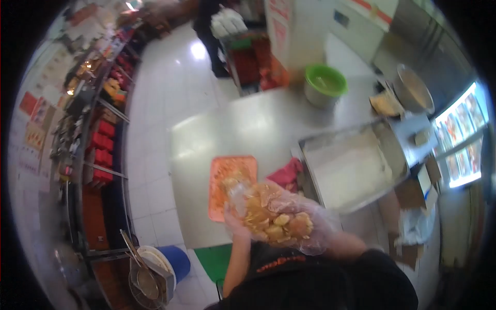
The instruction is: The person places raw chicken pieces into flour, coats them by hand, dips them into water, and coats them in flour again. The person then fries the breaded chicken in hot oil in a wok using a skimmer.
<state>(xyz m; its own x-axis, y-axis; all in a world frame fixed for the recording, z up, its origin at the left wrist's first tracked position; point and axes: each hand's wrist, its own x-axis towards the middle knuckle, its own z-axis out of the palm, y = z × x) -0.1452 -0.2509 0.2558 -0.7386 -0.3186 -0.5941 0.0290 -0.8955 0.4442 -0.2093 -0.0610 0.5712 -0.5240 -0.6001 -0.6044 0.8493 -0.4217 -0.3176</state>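
Observation:
Several yellowish, wet-looking pieces that resemble marinated raw meat (279,225) are gathered in front of my body, with clear, crinkled plastic around them. My left hand (235,221) holds the near-left side of the pile, its fingers partly covered by the plastic. From the other side, my right hand (305,209) supports the pieces under the plastic; its fingers are mostly hidden. Whether the plastic is a bag or loose gloves, I cannot tell. Just beyond my left hand, an orange tray (233,163) with reddish residue and some pieces lies on the metal table (201,135).
A large metal pan (351,165) of white powder stands right of the tray, near a pink cloth (287,174). Farther back are a green bowl (325,80) and a metal bowl (413,89). A blue bucket (174,262) stands on the floor at left. Another person (207,31) is in the background.

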